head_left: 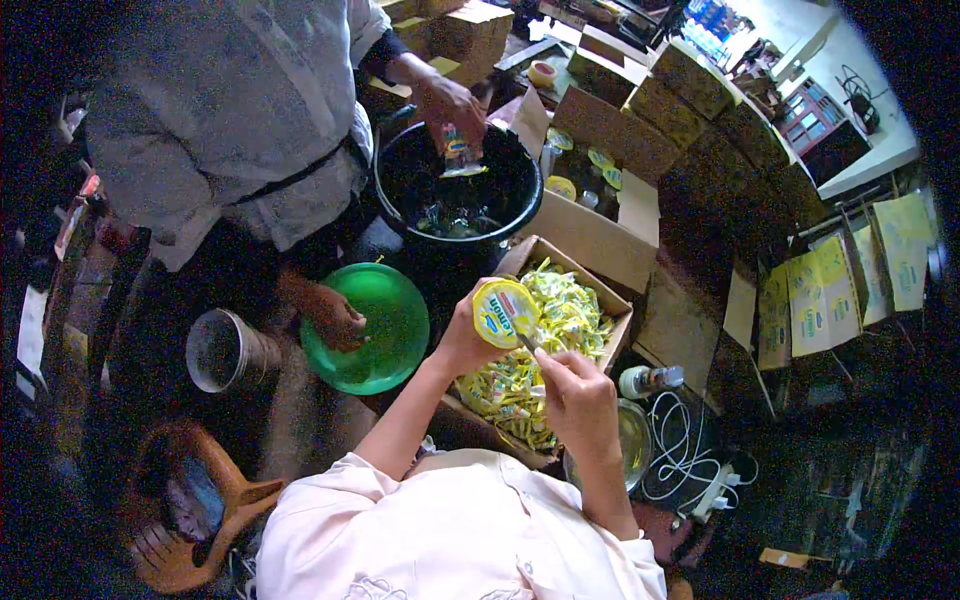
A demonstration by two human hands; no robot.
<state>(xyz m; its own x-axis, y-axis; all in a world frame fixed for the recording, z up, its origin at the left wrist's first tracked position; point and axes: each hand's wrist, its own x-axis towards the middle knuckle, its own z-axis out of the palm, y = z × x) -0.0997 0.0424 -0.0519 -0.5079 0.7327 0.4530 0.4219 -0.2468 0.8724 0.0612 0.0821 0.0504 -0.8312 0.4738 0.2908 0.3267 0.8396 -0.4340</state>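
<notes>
My left hand (462,345) is wrapped round a tub, tilted so that its round yellow-and-white printed lid (505,312) faces up. At the lid's lower right edge is the tip of a thin metal tool (527,343), perhaps a knife. My right hand (582,395) grips that tool, its fingers closed; the handle is hidden in the fist. Beneath both hands sits an open cardboard box (622,325), full of small yellow-and-white wrapped pieces (565,300). The tub is above this heap, near the box's left side.
A co-worker's hand (450,105) holds a small packet over a black bucket (532,205); the other (330,315) is at a green basin (410,300). Lidded tubs stand in an open carton (600,235). White cable (675,460) lies right; an orange chair (170,570) stands left.
</notes>
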